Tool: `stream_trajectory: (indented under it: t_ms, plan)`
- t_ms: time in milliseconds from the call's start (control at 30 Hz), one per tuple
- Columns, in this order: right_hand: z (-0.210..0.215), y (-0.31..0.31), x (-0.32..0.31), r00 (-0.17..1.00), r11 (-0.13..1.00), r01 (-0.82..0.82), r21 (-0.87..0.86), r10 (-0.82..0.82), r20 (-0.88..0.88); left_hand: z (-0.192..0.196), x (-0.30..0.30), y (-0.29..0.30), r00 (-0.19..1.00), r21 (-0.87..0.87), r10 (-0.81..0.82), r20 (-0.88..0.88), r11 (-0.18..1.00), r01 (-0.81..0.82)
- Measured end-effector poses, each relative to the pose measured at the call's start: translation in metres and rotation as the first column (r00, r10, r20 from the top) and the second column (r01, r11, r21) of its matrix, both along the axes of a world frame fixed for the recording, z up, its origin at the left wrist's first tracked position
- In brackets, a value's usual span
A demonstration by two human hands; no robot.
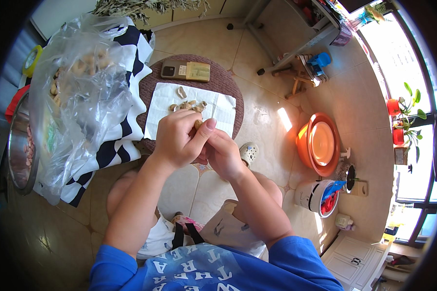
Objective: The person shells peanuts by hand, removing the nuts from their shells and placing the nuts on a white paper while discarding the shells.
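Observation:
My left hand (174,138) and right hand (224,154) meet in front of me, over the near edge of a white paper sheet (223,109). A tan unshelled peanut (198,124) shows between the thumb and curled fingers of the left hand. The right hand's fingers are closed against it from the other side and are partly hidden. Several broken peanut shells (185,105) lie on the paper just beyond my hands, with one shell half (181,92) farther off. The paper rests on a round brown-covered stool (232,87).
To the left, a clear plastic bag (90,104) of peanuts lies on a checkered cloth (124,128), beside a metal bowl (19,165) of pink kernels. A phone (172,70) sits at the stool's far side. Orange basins (320,143) and a white bucket (310,195) stand right.

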State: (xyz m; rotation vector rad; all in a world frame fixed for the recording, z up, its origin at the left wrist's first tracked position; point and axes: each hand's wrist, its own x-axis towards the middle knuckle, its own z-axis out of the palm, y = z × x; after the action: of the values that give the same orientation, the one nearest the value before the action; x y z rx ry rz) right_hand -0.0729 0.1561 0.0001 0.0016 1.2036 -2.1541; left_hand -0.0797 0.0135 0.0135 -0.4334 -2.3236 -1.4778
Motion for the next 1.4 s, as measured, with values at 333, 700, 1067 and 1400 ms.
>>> stream_trajectory:
  t_ms: [333,700,1067,1400]
  plan:
    - [-0.006,0.001,-0.006,0.999,0.996,-0.04,0.078,0.042,-0.025,0.0,0.001,-0.006,0.987,-0.04,-0.005,0.158,0.999,0.011]
    - [-0.001,-0.001,0.0,0.852,0.908,0.174,0.382,0.055,-0.52,-0.009,0.001,-0.003,0.994,-0.005,-0.101,0.038,0.995,0.101]
    - [-0.008,0.007,-0.002,0.544,0.787,0.538,0.301,-0.052,-0.837,-0.016,0.007,0.025,0.989,0.104,-0.116,-0.087,0.987,0.125]
    - [-0.005,0.01,0.003,0.525,0.747,0.653,0.122,-0.331,-0.784,-0.003,0.009,0.048,0.99,0.095,-0.087,-0.108,0.991,0.097]
